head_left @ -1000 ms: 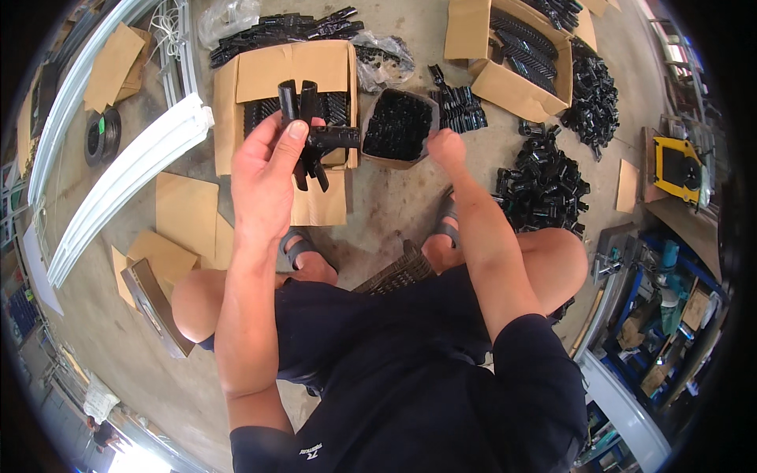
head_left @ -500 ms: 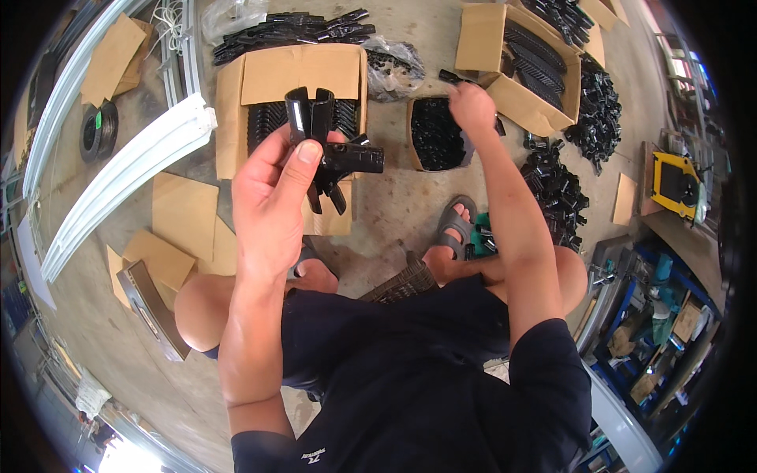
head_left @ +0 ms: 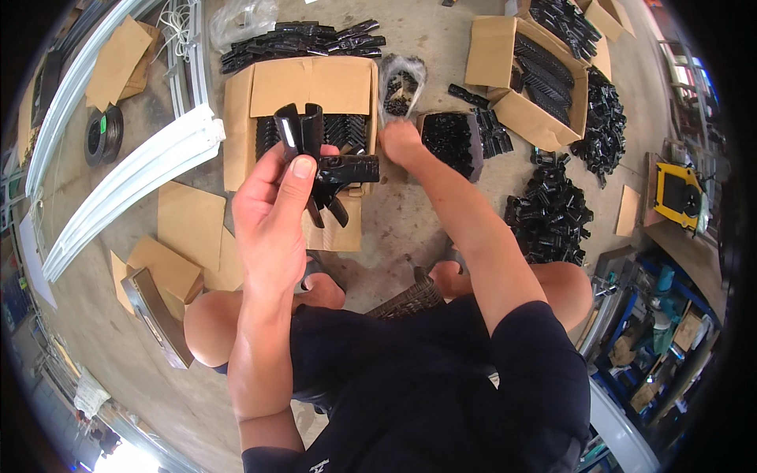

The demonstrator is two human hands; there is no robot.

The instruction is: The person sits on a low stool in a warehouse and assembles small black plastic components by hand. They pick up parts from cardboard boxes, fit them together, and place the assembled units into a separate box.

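Note:
My left hand (head_left: pixel 276 193) is closed round a black multi-way pipe joint (head_left: pixel 319 162), raised over the near part of the left cardboard box (head_left: pixel 236 118). The joint has several curved half-shell arms and one tube-like arm to the right. My right hand (head_left: pixel 404 143) reaches between that box and a smaller open box of small black parts (head_left: pixel 478 150). It looks closed on the near edge of a clear plastic bag (head_left: pixel 416 69) with small dark pieces inside. The fingertips are mostly hidden behind the hand. Rows of black curved parts (head_left: pixel 347 130) fill the left box.
A second cardboard box (head_left: pixel 482 63) of black parts stands at the far right. Beside it are a black pile (head_left: pixel 601 118) and another pile of black joints (head_left: pixel 552 209). Black parts (head_left: pixel 300 43) lie beyond the left box. White curved rails (head_left: pixel 134 185) stretch along the left.
My right hand has moved left from the right side of the small box to the plastic bag. The bag has become narrower and longer. My left hand still holds the pipe joint.

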